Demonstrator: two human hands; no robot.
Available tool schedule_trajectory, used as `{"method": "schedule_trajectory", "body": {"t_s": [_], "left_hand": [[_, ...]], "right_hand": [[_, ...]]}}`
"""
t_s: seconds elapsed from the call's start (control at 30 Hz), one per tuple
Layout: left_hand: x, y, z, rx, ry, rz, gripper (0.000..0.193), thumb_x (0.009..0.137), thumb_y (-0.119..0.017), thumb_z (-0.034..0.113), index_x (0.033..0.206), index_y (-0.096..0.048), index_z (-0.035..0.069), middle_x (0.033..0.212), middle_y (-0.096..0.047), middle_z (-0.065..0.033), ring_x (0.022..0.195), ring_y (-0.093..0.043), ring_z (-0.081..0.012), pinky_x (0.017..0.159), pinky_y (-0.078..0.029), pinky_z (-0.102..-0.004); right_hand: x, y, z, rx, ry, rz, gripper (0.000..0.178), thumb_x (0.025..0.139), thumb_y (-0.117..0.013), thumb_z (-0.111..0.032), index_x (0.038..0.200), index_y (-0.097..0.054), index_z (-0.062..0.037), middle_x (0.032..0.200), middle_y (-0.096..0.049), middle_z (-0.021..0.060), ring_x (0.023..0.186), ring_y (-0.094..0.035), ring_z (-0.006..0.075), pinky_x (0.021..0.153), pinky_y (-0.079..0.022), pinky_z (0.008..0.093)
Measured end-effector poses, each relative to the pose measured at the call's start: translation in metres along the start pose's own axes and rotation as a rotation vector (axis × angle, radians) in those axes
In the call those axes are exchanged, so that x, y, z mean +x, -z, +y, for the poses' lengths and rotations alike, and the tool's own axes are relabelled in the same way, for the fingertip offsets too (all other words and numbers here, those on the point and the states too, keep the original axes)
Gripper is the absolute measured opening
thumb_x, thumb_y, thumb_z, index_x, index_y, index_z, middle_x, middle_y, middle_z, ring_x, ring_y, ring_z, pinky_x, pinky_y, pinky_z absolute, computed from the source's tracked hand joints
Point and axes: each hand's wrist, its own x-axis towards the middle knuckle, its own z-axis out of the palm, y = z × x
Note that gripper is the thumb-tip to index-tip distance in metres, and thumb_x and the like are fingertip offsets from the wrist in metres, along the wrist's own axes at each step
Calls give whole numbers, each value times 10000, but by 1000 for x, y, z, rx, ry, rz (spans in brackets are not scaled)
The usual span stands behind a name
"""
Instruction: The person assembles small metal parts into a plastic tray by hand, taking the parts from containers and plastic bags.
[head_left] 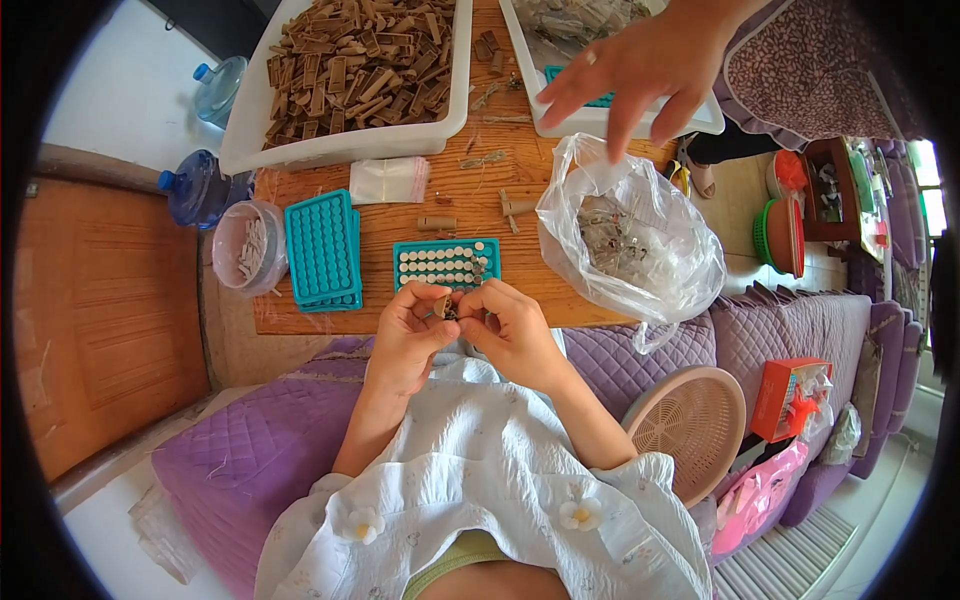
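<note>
My left hand (402,340) pinches a small brown housing (441,308) just past the table's near edge. The fingertips of my right hand (512,338) close in on the same piece, beside a tiny dark part whose kind I cannot make out. Right beyond my fingers lies a teal tray (408,247) with rows of round white pieces and some small metallic bits at its right side. Two loose brown housings (436,223) rest on the wood behind that tray.
A white bin (447,130) full of brown housings stands far left. Stacked teal trays (322,245), a clear bag pack (388,182) and a tub (222,262) are on the left. A plastic bag (690,265) of small parts sits right. Another person's hand (645,75) reaches over a second bin (705,122).
</note>
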Motion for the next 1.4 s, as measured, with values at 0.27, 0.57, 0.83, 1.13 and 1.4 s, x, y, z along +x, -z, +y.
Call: {"method": "schedule_trajectory", "body": {"t_s": [0.27,0.57,0.83,1.13,1.4], "left_hand": [[15,3,33,222,149,134,173,781,-546,77,944,-486,77,849,-530,-31,785,-558,-137,646,-466,-230],[113,18,42,1866,-428,-68,262,764,-536,135,995,-510,15,936,-531,-98,835,-539,-248,728,-431,-346],[140,7,47,2001,-164,-161,151,782,-507,111,900,-477,21,947,-536,-143,815,-537,-294,671,-432,-365],[131,-8,38,1674,-237,-338,93,794,-370,48,838,-451,64,918,-486,-105,811,-514,-301,727,-413,-369],[146,-20,18,1887,-101,-368,119,730,-475,124,810,-472,37,837,-510,-120,763,-515,-282,668,-416,-361]], "right_hand": [[-21,12,10,-157,45,351,75,746,-471,44,795,-422,14,694,-409,89,574,-441,191,572,-391,256],[-49,24,14,491,14,230,35,861,-357,-1,859,-346,-34,791,-451,52,690,-466,100,662,-397,232],[-59,29,19,425,-48,295,37,856,-383,-6,858,-357,-32,764,-429,33,667,-476,89,624,-403,224],[-58,29,27,510,-55,353,51,843,-403,-26,861,-362,-51,704,-470,48,650,-473,110,626,-410,244],[-57,27,30,540,-50,394,39,849,-411,-36,850,-373,-41,727,-456,33,647,-469,93,609,-406,229]]}}
